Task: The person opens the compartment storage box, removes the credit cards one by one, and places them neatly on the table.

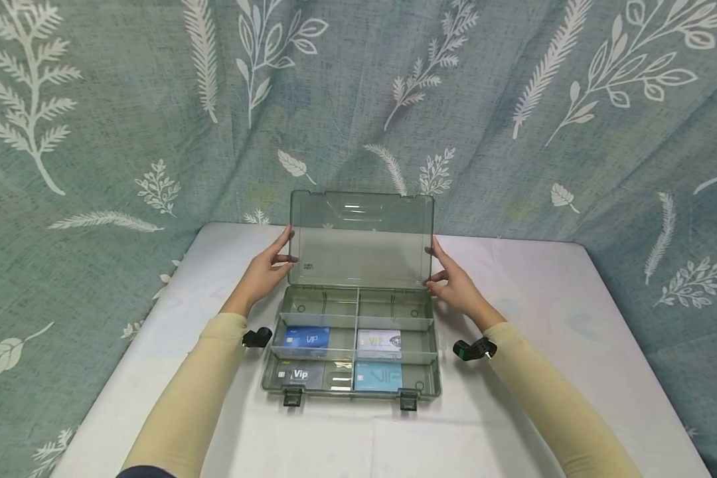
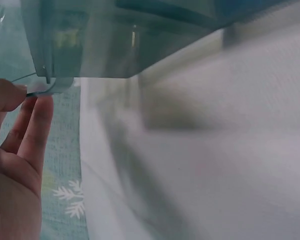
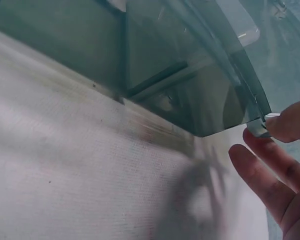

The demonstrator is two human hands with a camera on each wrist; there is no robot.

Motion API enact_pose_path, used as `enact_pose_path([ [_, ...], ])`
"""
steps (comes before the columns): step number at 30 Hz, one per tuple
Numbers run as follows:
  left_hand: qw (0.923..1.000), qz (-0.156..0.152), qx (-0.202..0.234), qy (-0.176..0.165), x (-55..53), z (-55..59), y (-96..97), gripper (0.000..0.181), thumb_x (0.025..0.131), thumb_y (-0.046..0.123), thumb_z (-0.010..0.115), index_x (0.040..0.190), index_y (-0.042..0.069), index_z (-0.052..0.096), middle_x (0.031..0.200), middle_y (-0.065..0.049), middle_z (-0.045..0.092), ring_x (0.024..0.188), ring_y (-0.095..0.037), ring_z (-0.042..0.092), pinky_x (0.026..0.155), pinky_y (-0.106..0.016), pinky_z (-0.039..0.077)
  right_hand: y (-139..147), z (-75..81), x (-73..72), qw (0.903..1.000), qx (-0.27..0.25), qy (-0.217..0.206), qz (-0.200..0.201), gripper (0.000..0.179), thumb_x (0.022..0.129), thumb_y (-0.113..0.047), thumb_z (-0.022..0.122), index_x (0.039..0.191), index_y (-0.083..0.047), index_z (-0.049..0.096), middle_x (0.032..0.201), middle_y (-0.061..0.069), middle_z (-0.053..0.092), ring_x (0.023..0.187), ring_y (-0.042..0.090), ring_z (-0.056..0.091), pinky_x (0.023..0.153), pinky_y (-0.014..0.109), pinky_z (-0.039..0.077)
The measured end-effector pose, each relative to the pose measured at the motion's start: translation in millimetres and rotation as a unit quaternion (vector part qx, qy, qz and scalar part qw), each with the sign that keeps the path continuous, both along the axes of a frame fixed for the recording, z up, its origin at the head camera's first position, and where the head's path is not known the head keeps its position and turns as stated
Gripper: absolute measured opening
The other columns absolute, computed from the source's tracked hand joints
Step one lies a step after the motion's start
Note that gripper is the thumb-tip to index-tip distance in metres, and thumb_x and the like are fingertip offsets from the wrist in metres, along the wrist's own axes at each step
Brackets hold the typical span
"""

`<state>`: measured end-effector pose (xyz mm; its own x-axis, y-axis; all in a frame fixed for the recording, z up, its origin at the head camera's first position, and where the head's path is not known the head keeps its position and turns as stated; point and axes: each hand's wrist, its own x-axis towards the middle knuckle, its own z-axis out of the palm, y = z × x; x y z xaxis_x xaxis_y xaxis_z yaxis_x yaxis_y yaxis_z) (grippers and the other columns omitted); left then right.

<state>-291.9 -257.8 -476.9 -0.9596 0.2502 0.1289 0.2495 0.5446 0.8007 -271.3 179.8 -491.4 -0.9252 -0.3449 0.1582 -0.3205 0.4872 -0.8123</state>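
A see-through grey-green plastic divider box (image 1: pixel 396 304) sits on the table with its lid (image 1: pixel 361 255) raised at the back. My left hand (image 1: pixel 264 273) pinches the lid's left edge near the hinge, thumb and fingers on either side in the left wrist view. Opposite it, my right hand (image 1: pixel 457 285) pinches the lid's right edge the same way. A blue VIP card (image 1: pixel 307 337) and a whitish VIP card (image 1: pixel 379 342) lie in the middle row of compartments. The front row holds a grey Vip card (image 1: pixel 301 375) and a light blue card (image 1: pixel 378 377).
Two dark latches hang from the box's front edge, a left latch (image 1: pixel 293 398) and a right latch (image 1: pixel 408 399). The table has a white cover (image 1: pixel 346 445). Close behind it hangs a green leaf-patterned curtain (image 1: pixel 346 133), which also runs along both sides.
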Motion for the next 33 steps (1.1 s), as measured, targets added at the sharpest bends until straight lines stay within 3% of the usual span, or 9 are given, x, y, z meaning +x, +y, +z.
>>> enact_pose_path([
  [15, 0.9974, -0.040, -0.014, -0.059, 10.1, -5.9, -8.5, 0.081, 0.105, 0.003, 0.054, 0.165, 0.027, 0.007, 0.171, -0.006, 0.008, 0.134, -0.040, 0.051, 0.111, -0.053, 0.045, 2.9, -5.7, 5.8, 0.9992, 0.013, -0.036, 0.007, 0.088, 0.098, 0.002, 0.063, 0.165, -0.019, 0.011, 0.166, 0.014, 0.027, 0.093, 0.027, 0.069, 0.071, 0.033, 0.061],
  [16, 0.9973, -0.040, -0.018, -0.058, 7.5, -11.4, -10.8, 0.081, 0.105, 0.005, 0.054, 0.165, 0.030, 0.006, 0.171, -0.005, 0.008, 0.134, -0.039, 0.051, 0.111, -0.053, 0.045, 3.0, -5.1, 6.7, 0.9991, 0.014, -0.040, 0.006, 0.087, 0.098, 0.001, 0.064, 0.165, -0.018, 0.013, 0.165, 0.014, 0.028, 0.092, 0.026, 0.069, 0.070, 0.033, 0.062],
  [33, 0.9952, -0.049, -0.057, -0.063, 9.0, -17.9, -9.6, 0.066, 0.108, 0.008, 0.046, 0.165, 0.012, 0.012, 0.168, -0.017, 0.014, 0.138, -0.044, 0.045, 0.116, -0.056, 0.036, 6.3, -4.8, 9.7, 0.9958, 0.022, -0.086, 0.021, 0.070, 0.101, -0.005, 0.058, 0.162, -0.005, 0.023, 0.161, 0.017, 0.035, 0.072, 0.020, 0.064, 0.060, 0.029, 0.055],
])
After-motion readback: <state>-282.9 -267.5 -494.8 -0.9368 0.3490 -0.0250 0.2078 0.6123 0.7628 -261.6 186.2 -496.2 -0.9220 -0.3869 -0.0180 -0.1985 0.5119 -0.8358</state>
